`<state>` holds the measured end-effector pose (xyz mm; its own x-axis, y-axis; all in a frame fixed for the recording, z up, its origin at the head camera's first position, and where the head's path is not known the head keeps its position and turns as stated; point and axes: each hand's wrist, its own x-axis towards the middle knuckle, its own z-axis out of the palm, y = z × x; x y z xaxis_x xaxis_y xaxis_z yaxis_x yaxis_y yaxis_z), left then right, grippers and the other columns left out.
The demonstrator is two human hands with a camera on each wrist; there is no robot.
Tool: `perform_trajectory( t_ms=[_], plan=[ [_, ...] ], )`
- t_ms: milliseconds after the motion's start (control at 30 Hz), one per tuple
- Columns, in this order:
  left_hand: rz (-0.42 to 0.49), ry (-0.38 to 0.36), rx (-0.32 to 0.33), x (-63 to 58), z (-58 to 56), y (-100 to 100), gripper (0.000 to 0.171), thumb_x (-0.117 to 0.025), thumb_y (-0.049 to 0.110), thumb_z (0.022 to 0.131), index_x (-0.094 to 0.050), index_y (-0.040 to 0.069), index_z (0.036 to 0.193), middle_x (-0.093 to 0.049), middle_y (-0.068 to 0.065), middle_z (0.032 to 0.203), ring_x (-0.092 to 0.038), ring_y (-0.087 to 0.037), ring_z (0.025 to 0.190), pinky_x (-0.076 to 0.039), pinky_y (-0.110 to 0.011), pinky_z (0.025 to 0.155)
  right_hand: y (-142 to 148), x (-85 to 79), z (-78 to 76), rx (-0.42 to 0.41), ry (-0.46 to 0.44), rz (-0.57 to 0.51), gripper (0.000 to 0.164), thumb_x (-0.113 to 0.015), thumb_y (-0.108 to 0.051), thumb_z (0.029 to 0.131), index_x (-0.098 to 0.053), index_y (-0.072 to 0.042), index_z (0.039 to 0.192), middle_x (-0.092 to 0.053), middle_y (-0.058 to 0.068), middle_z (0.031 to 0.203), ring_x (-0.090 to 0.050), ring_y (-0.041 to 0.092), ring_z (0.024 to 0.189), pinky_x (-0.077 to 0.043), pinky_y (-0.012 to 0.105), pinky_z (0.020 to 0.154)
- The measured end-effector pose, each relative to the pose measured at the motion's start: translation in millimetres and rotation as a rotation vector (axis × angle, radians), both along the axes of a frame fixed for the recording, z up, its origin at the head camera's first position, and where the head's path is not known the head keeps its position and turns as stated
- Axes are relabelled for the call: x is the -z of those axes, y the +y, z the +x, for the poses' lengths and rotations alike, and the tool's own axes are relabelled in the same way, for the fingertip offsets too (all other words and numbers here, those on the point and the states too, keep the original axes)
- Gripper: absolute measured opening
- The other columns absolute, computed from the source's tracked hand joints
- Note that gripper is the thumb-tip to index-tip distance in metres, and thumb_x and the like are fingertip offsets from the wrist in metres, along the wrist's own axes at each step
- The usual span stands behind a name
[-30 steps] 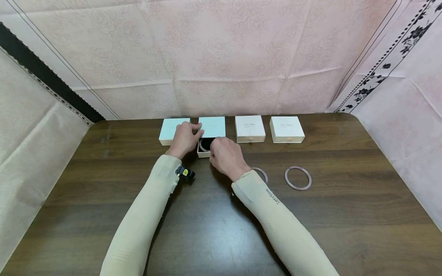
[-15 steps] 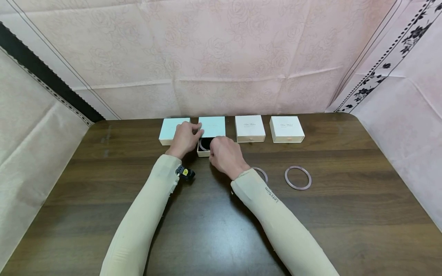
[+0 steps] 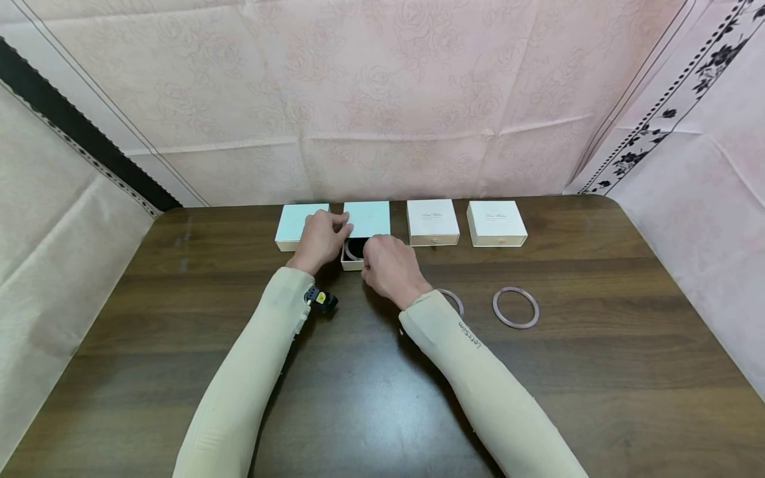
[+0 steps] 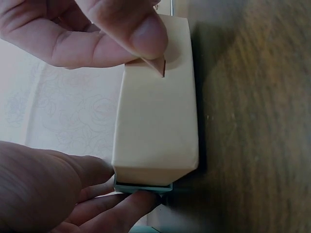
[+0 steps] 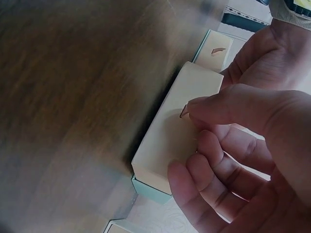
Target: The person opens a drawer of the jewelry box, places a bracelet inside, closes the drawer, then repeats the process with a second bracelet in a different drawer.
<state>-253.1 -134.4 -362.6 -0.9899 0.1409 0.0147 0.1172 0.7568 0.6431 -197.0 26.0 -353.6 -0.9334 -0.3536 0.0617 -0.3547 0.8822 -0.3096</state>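
Observation:
A gift box with a teal cover (image 3: 367, 219) stands on the table with its cream drawer (image 3: 351, 265) partly out. Inside the drawer, part of a pale bangle (image 3: 349, 251) shows against a dark lining. My right hand (image 3: 394, 269) pinches the small ribbon pull tab (image 5: 183, 111) on the drawer front between thumb and finger. My left hand (image 3: 319, 242) holds the cover at its left side; in the left wrist view its fingers (image 4: 133, 206) lie along the box's end. My right hand hides the drawer's right part.
Another teal-topped box (image 3: 291, 226) stands at the left, partly behind my left hand. Two white boxes (image 3: 433, 222) stand in line on the right. A pale lilac bangle (image 3: 495, 305) lies right of my right arm; a second bangle (image 3: 455, 299) is partly hidden by the sleeve.
The drawer front has slid slightly back toward the cover, and my right hand has moved a little with it. My left hand has stayed in place.

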Motion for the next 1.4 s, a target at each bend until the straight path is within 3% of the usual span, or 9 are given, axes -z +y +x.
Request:
perform_trajectory(
  t_ms=[433, 800, 1200, 1400],
  plan=[
    [-0.009, -0.014, -0.001, 0.4, -0.6, -0.8, 0.04, -0.056, 0.025, 0.106, -0.058, 0.011, 0.144, -0.054, -0.002, 0.053, -0.038, -0.013, 0.042, -0.04, -0.028, 0.054, -1.0, 0.5, -3.3, 0.013, -0.011, 0.001, 0.045, -0.066, -0.01, 0.092, -0.045, -0.018, 0.052, -0.048, -0.004, 0.063, -0.047, 0.014, 0.063, -0.043, 0.033, 0.054],
    [-0.01, -0.022, -0.007, 0.6, -1.6, -0.5, 0.04, -0.056, 0.024, 0.106, -0.058, 0.011, 0.144, -0.054, -0.002, 0.053, -0.038, -0.013, 0.042, -0.039, -0.028, 0.053, -1.5, 1.1, -5.2, 0.009, -0.003, 0.009, 0.04, -0.067, -0.011, 0.092, -0.054, -0.017, 0.055, -0.059, -0.002, 0.069, -0.056, 0.015, 0.065, -0.049, 0.035, 0.057],
    [-0.006, -0.017, -0.007, 0.2, -1.4, -0.1, 0.04, -0.056, 0.024, 0.106, -0.059, 0.01, 0.143, -0.054, -0.002, 0.052, -0.039, -0.013, 0.043, -0.04, -0.028, 0.053, -1.8, -1.1, -6.3, 0.003, -0.013, -0.001, 0.039, -0.067, -0.01, 0.092, -0.056, -0.017, 0.055, -0.06, -0.002, 0.068, -0.054, 0.014, 0.065, -0.048, 0.033, 0.056],
    [-0.004, -0.006, -0.006, 1.5, -1.9, -0.3, 0.04, -0.056, 0.024, 0.106, -0.059, 0.01, 0.143, -0.059, -0.005, 0.06, -0.041, -0.013, 0.045, -0.041, -0.028, 0.055, -2.1, -1.2, -7.3, 0.005, -0.017, -0.008, 0.041, -0.067, -0.01, 0.092, -0.052, -0.017, 0.054, -0.056, -0.002, 0.067, -0.051, 0.014, 0.064, -0.045, 0.032, 0.054]
  ],
)
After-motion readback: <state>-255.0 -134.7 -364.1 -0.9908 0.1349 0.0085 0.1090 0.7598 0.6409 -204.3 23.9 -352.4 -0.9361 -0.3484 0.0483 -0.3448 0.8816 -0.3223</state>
